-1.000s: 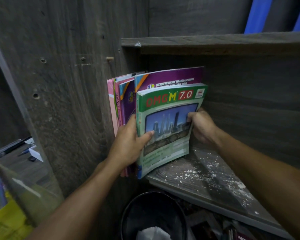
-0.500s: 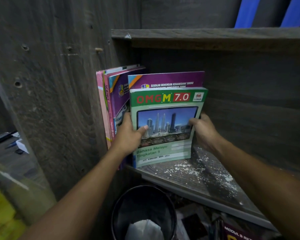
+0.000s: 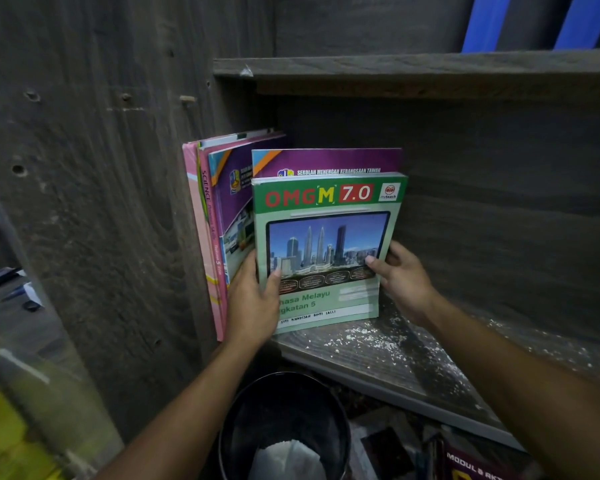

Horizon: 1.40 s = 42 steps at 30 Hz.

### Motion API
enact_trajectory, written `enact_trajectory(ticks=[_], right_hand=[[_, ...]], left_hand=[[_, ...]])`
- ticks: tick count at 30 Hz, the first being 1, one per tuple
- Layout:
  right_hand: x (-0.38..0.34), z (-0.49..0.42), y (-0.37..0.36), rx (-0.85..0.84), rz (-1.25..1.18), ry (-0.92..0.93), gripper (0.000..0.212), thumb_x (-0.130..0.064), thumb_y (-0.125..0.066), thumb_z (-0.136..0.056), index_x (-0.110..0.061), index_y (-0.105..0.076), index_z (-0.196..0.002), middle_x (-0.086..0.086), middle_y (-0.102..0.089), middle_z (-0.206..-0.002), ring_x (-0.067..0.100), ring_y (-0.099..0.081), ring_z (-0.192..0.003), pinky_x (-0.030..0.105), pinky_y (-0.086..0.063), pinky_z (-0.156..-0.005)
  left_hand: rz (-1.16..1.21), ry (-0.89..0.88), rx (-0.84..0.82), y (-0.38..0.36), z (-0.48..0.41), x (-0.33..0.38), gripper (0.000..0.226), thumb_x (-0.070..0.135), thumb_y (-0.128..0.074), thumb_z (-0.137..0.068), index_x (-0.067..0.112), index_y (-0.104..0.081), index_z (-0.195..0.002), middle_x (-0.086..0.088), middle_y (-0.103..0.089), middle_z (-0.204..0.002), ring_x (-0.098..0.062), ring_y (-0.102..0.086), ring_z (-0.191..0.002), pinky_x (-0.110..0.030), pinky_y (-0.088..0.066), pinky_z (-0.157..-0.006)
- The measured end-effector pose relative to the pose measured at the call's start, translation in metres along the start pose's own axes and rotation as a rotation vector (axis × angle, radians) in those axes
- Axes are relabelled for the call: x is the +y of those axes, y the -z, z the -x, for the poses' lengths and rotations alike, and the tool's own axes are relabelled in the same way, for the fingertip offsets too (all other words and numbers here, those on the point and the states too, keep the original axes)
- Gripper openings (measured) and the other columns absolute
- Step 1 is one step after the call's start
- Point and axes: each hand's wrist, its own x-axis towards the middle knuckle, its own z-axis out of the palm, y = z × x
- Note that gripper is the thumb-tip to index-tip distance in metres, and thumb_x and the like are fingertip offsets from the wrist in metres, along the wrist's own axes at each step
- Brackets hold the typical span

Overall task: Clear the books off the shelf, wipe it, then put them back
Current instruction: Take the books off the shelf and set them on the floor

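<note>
A green book (image 3: 329, 237) titled OMGM 7.0 stands upright on the dark wooden shelf (image 3: 378, 351), cover facing me. My left hand (image 3: 253, 299) grips its lower left edge, thumb on the cover. My right hand (image 3: 400, 277) grips its right edge, thumb on the cover. A purple book (image 3: 326, 161) stands right behind it. A pink science book (image 3: 201, 230) and another purple book (image 3: 232, 188) lean against the left side panel. White crumbs and dust cover the shelf board.
A black bin (image 3: 284, 427) with white paper inside stands under the shelf. An upper shelf board (image 3: 413, 67) carries blue items (image 3: 482, 22). A book (image 3: 478, 462) lies below at the right. A yellow object (image 3: 0, 445) sits at the lower left.
The green book has turned from tilted to upright, facing me, with both hands still holding its edges. The view has shifted slightly.
</note>
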Motion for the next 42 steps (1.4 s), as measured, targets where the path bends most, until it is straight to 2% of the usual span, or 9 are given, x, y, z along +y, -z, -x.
enact_trajectory(ticks=[15, 21, 26, 29, 32, 35, 38, 40, 42], right_hand=[[-0.022, 0.033, 0.019, 0.124, -0.141, -0.012, 0.04, 0.004, -0.061, -0.089, -0.015, -0.064, -0.124, 0.007, -0.07, -0.116, 0.028, -0.068, -0.106, 0.055, -0.054, -0.093], [-0.032, 0.08, 0.037, 0.209, -0.222, 0.028, 0.064, 0.01, -0.064, -0.084, -0.022, -0.054, -0.138, 0.005, -0.07, -0.118, 0.024, -0.069, -0.106, 0.045, -0.056, -0.094], [-0.028, 0.126, 0.06, 0.249, -0.228, 0.038, 0.068, 0.009, -0.064, -0.085, -0.027, -0.053, -0.14, -0.005, -0.074, -0.109, 0.025, -0.068, -0.108, 0.05, -0.054, -0.095], [-0.021, 0.154, 0.075, 0.269, -0.274, -0.002, 0.066, 0.005, -0.065, -0.085, -0.03, -0.053, -0.14, -0.001, -0.07, -0.121, 0.031, -0.067, -0.11, 0.056, -0.053, -0.095], [-0.014, 0.186, 0.089, 0.307, -0.295, -0.058, 0.063, 0.003, -0.064, -0.087, -0.031, -0.054, -0.139, 0.008, -0.068, -0.126, 0.036, -0.069, -0.105, 0.058, -0.055, -0.088], [-0.008, 0.22, 0.102, 0.312, -0.279, -0.097, 0.056, 0.003, -0.058, -0.092, -0.03, -0.055, -0.138, 0.011, -0.072, -0.116, 0.036, -0.071, -0.097, 0.05, -0.06, -0.076], [0.001, 0.252, 0.112, 0.331, -0.249, -0.131, 0.051, 0.002, -0.056, -0.094, -0.028, -0.057, -0.135, 0.009, -0.075, -0.099, 0.026, -0.074, -0.08, 0.039, -0.059, -0.066], [0.009, 0.274, 0.118, 0.361, -0.241, -0.164, 0.047, 0.003, -0.055, -0.094, -0.024, -0.059, -0.132, 0.005, -0.075, -0.084, 0.018, -0.072, -0.067, 0.031, -0.057, -0.058], [0.019, 0.297, 0.124, 0.387, -0.222, -0.203, 0.048, 0.002, -0.056, -0.094, -0.023, -0.058, -0.135, 0.005, -0.074, -0.083, 0.015, -0.07, -0.065, 0.028, -0.055, -0.057]], left_hand=[[0.072, -0.056, -0.128, 0.017, 0.0, 0.025, 0.037, 0.022, -0.055, -0.097, 0.019, -0.053, -0.133, 0.005, -0.064, -0.12, -0.014, -0.059, -0.113, -0.045, -0.049, -0.099], [0.153, -0.045, -0.236, 0.018, 0.017, 0.039, 0.04, 0.019, -0.056, -0.097, 0.021, -0.053, -0.136, 0.006, -0.067, -0.118, -0.014, -0.065, -0.107, -0.046, -0.051, -0.096], [0.231, -0.058, -0.318, 0.005, 0.039, 0.051, 0.046, 0.017, -0.054, -0.098, 0.024, -0.046, -0.143, 0.011, -0.061, -0.129, -0.007, -0.057, -0.118, -0.04, -0.045, -0.105], [0.241, -0.073, -0.378, -0.007, 0.058, 0.056, 0.047, 0.018, -0.052, -0.099, 0.031, -0.043, -0.143, 0.025, -0.059, -0.12, 0.014, -0.057, -0.103, -0.02, -0.048, -0.091], [0.267, -0.045, -0.436, -0.019, 0.082, 0.058, 0.046, 0.021, -0.05, -0.1, 0.036, -0.042, -0.143, 0.021, -0.062, -0.12, 0.007, -0.061, -0.103, -0.02, -0.052, -0.085], [0.305, 0.012, -0.491, -0.03, 0.113, 0.058, 0.048, 0.024, -0.05, -0.1, 0.03, -0.04, -0.146, 0.009, -0.062, -0.129, -0.011, -0.062, -0.112, -0.036, -0.053, -0.093], [0.345, 0.06, -0.548, -0.039, 0.146, 0.061, 0.047, 0.02, -0.05, -0.1, 0.026, -0.041, -0.146, 0.003, -0.065, -0.123, -0.009, -0.067, -0.1, -0.024, -0.056, -0.078], [0.355, 0.102, -0.564, -0.045, 0.166, 0.059, 0.049, 0.019, -0.051, -0.1, 0.026, -0.04, -0.146, 0.002, -0.064, -0.125, -0.01, -0.066, -0.1, -0.031, -0.055, -0.084], [0.347, 0.139, -0.59, -0.05, 0.186, 0.054, 0.049, 0.017, -0.052, -0.099, 0.026, -0.041, -0.146, 0.004, -0.064, -0.125, -0.01, -0.065, -0.102, -0.037, -0.053, -0.09]])
